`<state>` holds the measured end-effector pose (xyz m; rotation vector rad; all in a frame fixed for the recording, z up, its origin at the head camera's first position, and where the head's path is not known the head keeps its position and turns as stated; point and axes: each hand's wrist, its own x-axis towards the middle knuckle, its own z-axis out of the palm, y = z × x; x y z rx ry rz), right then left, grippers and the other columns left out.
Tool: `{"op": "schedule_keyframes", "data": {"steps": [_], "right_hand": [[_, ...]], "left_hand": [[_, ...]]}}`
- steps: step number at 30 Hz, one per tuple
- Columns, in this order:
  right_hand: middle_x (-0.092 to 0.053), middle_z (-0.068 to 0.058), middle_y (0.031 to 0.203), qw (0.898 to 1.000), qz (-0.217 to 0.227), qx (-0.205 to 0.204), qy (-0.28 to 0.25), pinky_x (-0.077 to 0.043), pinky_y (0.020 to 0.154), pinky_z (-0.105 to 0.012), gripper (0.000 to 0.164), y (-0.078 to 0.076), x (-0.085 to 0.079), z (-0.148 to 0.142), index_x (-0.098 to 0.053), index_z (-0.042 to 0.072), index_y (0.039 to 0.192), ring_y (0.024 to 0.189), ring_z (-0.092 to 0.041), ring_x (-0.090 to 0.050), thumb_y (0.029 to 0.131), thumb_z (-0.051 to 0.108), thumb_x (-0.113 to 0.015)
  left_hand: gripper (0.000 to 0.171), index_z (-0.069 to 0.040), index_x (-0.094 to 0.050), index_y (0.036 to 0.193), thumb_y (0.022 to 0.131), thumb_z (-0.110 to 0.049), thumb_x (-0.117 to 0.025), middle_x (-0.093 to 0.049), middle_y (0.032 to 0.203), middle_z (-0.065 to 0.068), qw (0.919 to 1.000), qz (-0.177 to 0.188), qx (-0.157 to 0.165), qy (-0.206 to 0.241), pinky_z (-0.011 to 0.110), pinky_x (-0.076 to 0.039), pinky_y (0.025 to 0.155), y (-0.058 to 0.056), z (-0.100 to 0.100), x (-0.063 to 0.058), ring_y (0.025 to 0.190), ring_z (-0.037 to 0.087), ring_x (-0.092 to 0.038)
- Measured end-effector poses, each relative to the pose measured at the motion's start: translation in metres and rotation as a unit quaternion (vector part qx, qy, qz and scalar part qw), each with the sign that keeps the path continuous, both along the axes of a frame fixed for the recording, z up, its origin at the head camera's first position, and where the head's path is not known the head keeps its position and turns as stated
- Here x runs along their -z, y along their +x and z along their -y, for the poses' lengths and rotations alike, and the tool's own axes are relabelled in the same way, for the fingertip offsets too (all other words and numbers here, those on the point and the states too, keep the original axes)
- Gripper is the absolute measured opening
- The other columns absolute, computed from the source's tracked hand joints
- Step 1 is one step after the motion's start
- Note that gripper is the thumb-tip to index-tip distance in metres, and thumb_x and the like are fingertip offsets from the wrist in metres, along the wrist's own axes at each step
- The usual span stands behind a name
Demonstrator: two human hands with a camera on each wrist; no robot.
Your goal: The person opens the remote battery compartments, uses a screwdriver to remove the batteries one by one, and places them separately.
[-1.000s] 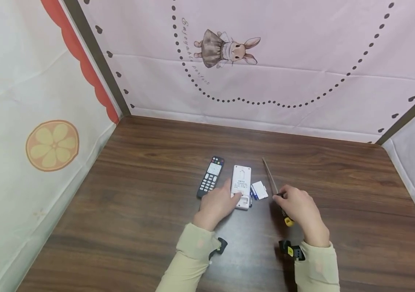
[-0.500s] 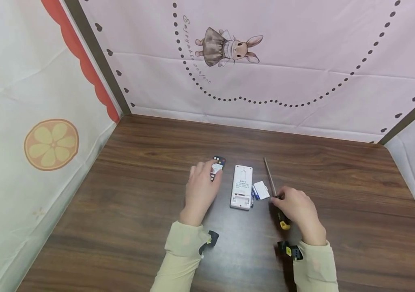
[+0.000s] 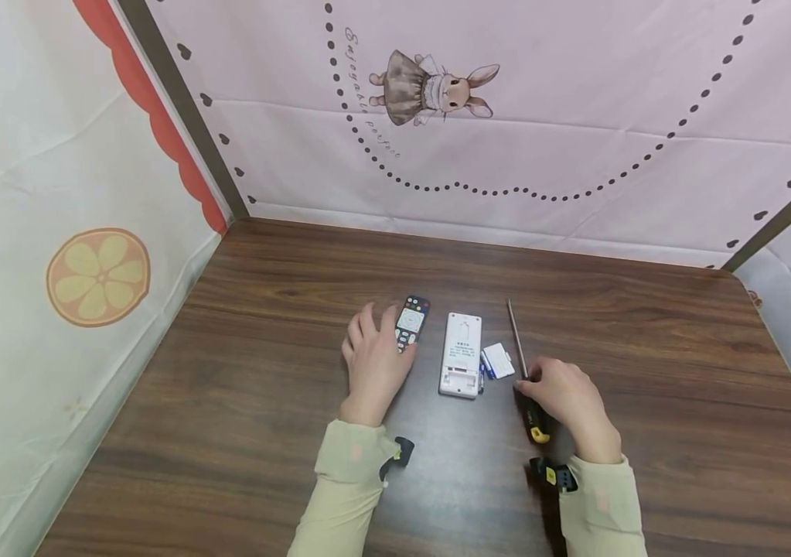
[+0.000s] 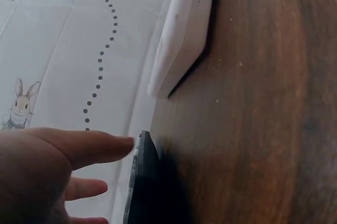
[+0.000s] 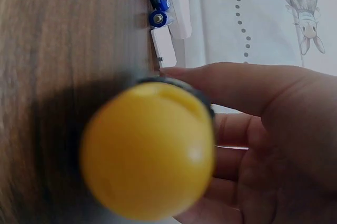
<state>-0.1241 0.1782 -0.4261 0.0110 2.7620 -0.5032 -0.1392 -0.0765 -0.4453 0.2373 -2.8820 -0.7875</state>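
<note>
Right hand (image 3: pixel 567 398): I observe it grasping the screwdriver (image 3: pixel 534 422) by the handle. The left hand (image 3: pixel 373 363), fingers loosely spread, lies over the lower end of the dark remote (image 3: pixel 412 318); between both, the white remote (image 3: pixel 461 344) rests back upward.

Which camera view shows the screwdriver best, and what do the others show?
The head view shows the screwdriver best: its shaft and much of its handle are visible, in the right hand. The right wrist view shows mainly its yellow end, close up; the left wrist view shows none of it.
</note>
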Motion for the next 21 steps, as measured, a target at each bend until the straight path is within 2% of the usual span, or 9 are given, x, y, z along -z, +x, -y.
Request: {"op": "schedule_keyframes", "data": {"steps": [4,9,16,21], "right_hand": [[-0.061,-0.005,0.079,1.0,0.011,-0.002,-0.005,-0.042,0.055,-0.032,0.027,0.0003,0.0011,-0.0006,-0.063,0.008,0.096,0.066,-0.019,-0.051,0.082,0.032,-0.065],[-0.061,-0.005,0.079,1.0,0.01,-0.002,-0.008,-0.042,0.056,-0.032,0.027,0.0004,0.0012,-0.0016,-0.063,0.009,0.095,0.066,-0.019,-0.051,0.082,0.032,-0.066],[-0.059,-0.004,0.077,1.0,0.011,0.002,-0.017,-0.041,0.055,-0.031,0.027,0.0003,0.0016,-0.0013,-0.063,0.009,0.093,0.065,-0.018,-0.051,0.082,0.033,-0.067],[-0.058,-0.002,0.074,1.0,0.007,0.001,-0.022,-0.039,0.053,-0.03,0.026,0.0,0.0023,-0.0018,-0.063,0.009,0.09,0.063,-0.017,-0.05,0.082,0.034,-0.067]], "left_hand": [[0.07,-0.021,-0.037,0.138,0.078,-0.035,-0.071,-0.022,0.146,0.015,0.9993,0.036,0.006,-0.006,0.056,-0.025,0.099,-0.0002,0.0006,0.0029,0.13,0.035,-0.021],[0.068,-0.021,-0.039,0.139,0.079,-0.03,-0.07,-0.03,0.142,0.016,0.9976,0.061,0.018,-0.029,0.051,-0.028,0.095,0.0008,-0.0001,0.0052,0.124,0.034,-0.028],[0.064,-0.027,-0.043,0.136,0.078,-0.017,-0.067,-0.04,0.135,0.009,0.9968,0.051,0.04,-0.046,0.041,-0.037,0.08,0.0007,-0.0013,0.0074,0.107,0.029,-0.038],[0.067,-0.028,-0.042,0.137,0.077,-0.014,-0.066,-0.04,0.133,0.009,0.9969,0.051,0.043,-0.041,0.04,-0.043,0.075,-0.0003,-0.0008,0.0089,0.104,0.029,-0.041]]}}
